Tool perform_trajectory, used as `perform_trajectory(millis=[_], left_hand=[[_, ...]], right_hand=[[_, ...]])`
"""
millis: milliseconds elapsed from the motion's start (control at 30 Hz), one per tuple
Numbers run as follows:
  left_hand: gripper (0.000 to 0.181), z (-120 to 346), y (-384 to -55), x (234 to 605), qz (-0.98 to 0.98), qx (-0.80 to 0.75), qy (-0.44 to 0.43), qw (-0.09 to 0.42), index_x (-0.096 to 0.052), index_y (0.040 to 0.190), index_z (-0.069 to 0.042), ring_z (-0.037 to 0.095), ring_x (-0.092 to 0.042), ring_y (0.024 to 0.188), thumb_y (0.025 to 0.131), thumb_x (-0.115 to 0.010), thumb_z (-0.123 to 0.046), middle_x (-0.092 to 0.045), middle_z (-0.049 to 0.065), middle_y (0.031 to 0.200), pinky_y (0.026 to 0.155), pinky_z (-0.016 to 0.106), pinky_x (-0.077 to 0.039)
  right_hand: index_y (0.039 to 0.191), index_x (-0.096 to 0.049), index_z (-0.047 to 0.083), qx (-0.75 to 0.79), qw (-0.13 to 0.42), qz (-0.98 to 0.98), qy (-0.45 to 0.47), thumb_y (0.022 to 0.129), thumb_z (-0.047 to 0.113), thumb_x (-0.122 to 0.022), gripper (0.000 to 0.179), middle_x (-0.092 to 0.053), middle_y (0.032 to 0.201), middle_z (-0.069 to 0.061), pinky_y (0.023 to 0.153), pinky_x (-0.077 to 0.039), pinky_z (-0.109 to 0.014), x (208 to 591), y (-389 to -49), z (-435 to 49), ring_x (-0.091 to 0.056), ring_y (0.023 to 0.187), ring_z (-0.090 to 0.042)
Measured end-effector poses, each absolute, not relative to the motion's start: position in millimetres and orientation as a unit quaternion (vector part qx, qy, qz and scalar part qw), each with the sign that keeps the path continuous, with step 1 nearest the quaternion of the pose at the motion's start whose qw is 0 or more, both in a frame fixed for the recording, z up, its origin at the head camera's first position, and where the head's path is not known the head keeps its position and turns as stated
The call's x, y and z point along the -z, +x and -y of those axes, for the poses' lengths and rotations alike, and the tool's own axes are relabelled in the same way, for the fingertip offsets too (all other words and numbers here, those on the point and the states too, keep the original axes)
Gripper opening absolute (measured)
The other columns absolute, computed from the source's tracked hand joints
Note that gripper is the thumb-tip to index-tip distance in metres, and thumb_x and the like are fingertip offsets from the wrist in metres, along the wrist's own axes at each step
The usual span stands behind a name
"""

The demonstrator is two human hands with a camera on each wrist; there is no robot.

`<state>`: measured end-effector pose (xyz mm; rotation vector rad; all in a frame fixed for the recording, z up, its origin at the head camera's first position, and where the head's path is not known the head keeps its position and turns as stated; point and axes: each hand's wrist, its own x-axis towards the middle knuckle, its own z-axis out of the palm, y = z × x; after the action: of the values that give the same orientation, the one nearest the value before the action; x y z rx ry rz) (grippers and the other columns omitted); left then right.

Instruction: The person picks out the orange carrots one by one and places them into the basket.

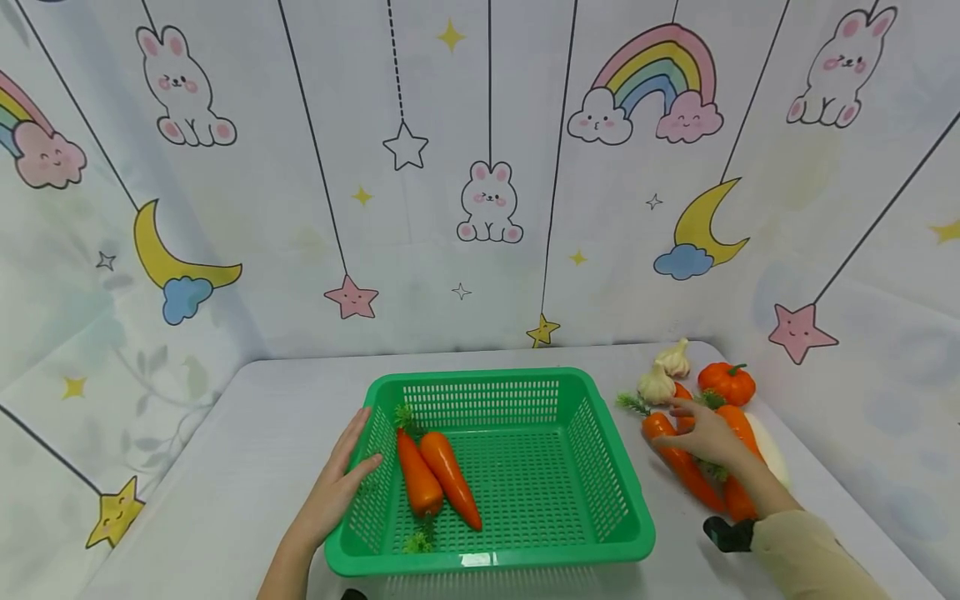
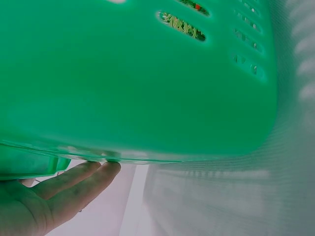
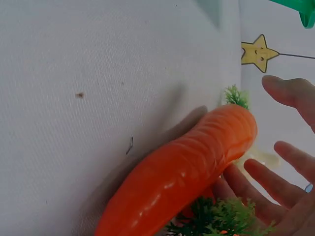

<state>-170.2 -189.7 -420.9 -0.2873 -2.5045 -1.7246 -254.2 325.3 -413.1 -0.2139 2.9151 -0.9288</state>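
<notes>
A green plastic basket (image 1: 491, 560) stands at the table's middle with two orange carrots inside, one left carrot (image 1: 417, 475) and one right carrot (image 1: 452, 479). My left hand (image 1: 333, 483) rests along its left side, straight fingers touching the outer wall, the thumb over the rim. On the right, my right hand (image 1: 708, 433) hovers over a group of vegetables, fingers spread around the top of a carrot (image 1: 686, 467). In the right wrist view this carrot (image 3: 182, 172) lies on the cloth, its green top beyond, with thumb and fingertips apart on its far side.
Two garlic bulbs, a front one (image 1: 656, 386) and a back one (image 1: 675, 358), lie behind the right hand. An orange pumpkin (image 1: 726, 383), further carrots (image 1: 738, 421) and a white vegetable (image 1: 768, 446) are at the right. A patterned cloth (image 1: 420, 250) hangs behind the table.
</notes>
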Motion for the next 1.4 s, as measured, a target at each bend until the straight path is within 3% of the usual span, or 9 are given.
perform_trajectory(millis=[167, 467, 733, 1100, 1400], left_hand=[[0.063, 189.5, -170.1, 420.3, 0.819, 0.564, -0.095, 0.043, -0.016, 0.148, -0.02, 0.033, 0.0, 0.138, 0.095, -0.05, -0.022, -0.003, 0.007, 0.153, 0.097, 0.069, -0.006], [0.063, 189.1, -169.9, 419.3, 0.819, 0.565, -0.093, 0.04, -0.016, 0.148, -0.019, 0.033, 0.0, 0.138, 0.095, -0.05, -0.024, -0.003, 0.007, 0.153, 0.098, 0.069, -0.006], [0.062, 189.3, -169.8, 419.9, 0.818, 0.566, -0.097, 0.046, -0.017, 0.148, -0.018, 0.034, 0.0, 0.137, 0.095, -0.049, -0.022, -0.004, 0.007, 0.153, 0.097, 0.07, -0.006], [0.062, 189.0, -169.9, 420.3, 0.818, 0.566, -0.094, 0.047, -0.017, 0.148, -0.018, 0.034, 0.0, 0.137, 0.095, -0.049, -0.02, -0.004, 0.007, 0.153, 0.097, 0.07, -0.005], [0.063, 190.1, -169.3, 421.2, 0.819, 0.564, -0.093, 0.046, -0.016, 0.148, -0.021, 0.033, 0.0, 0.138, 0.095, -0.049, -0.023, -0.003, 0.006, 0.153, 0.097, 0.07, -0.005]], right_hand=[[0.132, -0.041, -0.005, 0.3, 0.044, -0.948, -0.092, 0.072, 0.031, -0.077, 0.079, -0.049, 0.119, -0.033, 0.075, -0.051, -0.044, 418.7, -257.6, -321.1, -0.055, 0.093, -0.038], [0.136, -0.042, 0.004, 0.285, 0.057, -0.952, -0.097, 0.068, 0.023, -0.081, 0.081, -0.049, 0.116, -0.027, 0.07, -0.047, -0.039, 427.4, -257.2, -315.7, -0.048, 0.089, -0.031], [0.137, -0.039, 0.004, 0.293, 0.061, -0.951, -0.079, 0.067, 0.019, -0.081, 0.083, -0.046, 0.122, -0.029, 0.073, -0.05, -0.044, 430.1, -256.4, -315.1, -0.052, 0.093, -0.033], [0.139, -0.036, 0.005, 0.294, 0.069, -0.952, -0.044, 0.07, 0.027, -0.079, 0.084, -0.047, 0.12, -0.025, 0.074, -0.049, -0.042, 426.8, -255.7, -314.4, -0.048, 0.094, -0.032], [0.136, -0.039, 0.001, 0.3, 0.03, -0.949, -0.089, 0.071, 0.024, -0.078, 0.079, -0.049, 0.118, -0.031, 0.071, -0.049, -0.041, 414.5, -251.6, -313.2, -0.05, 0.096, -0.038]])
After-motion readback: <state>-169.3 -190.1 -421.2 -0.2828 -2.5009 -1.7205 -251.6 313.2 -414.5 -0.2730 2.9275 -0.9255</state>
